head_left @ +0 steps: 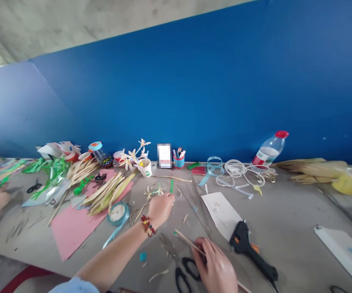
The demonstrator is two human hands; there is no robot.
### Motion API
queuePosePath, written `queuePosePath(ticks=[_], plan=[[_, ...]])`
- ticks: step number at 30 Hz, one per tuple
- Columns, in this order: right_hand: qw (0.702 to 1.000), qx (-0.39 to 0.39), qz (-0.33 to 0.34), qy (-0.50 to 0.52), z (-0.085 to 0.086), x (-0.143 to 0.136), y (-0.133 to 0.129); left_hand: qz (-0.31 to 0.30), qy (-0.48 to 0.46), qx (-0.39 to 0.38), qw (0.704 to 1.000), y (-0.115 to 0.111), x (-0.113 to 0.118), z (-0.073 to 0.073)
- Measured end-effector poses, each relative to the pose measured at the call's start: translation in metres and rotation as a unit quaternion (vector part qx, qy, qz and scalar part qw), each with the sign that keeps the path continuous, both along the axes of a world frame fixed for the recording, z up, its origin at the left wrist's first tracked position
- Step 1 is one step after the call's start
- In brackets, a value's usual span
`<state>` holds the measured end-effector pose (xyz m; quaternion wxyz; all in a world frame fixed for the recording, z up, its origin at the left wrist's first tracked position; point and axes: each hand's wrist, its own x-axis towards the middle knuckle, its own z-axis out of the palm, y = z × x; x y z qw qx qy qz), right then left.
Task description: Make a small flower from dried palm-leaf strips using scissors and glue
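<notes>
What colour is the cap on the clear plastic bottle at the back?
The bottle cap is red, as the head camera's view shows.

A clear bottle (269, 150) with a red cap is positioned near the blue panel (179, 89). A coiled white cable (235, 167) lies to its left. A pen cup (179, 161) stands directly beside an upright, black-framed screen (164, 156).

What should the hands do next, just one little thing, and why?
Maybe lift the green strip with the left hand: its fingertips are by the strip's near end, though I can't tell if they grip it, and the right hand holds the thin stick.
</notes>
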<state>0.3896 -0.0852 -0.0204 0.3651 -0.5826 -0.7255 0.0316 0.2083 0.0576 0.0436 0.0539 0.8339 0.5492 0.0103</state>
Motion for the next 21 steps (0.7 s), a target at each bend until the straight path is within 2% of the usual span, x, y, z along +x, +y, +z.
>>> queuePosePath(ticks=[7, 12, 16, 21], plan=[[1.000, -0.012, 0.010, -0.020, -0.001, 0.001, 0.000, -0.003, -0.019, 0.012, 1.000, -0.001, -0.003, -0.003], [1.000, -0.019, 0.006, -0.011, 0.000, 0.001, 0.000, 0.010, -0.053, 0.041, 0.998, -0.009, -0.018, 0.012], [0.999, -0.031, -0.005, -0.012, 0.002, -0.001, 0.000, 0.018, -0.144, 0.076, 0.987, -0.026, -0.044, 0.020], [0.999, -0.044, -0.003, -0.010, 0.006, -0.003, -0.005, -0.040, -0.211, 0.040, 0.976, -0.062, -0.065, 0.010]])
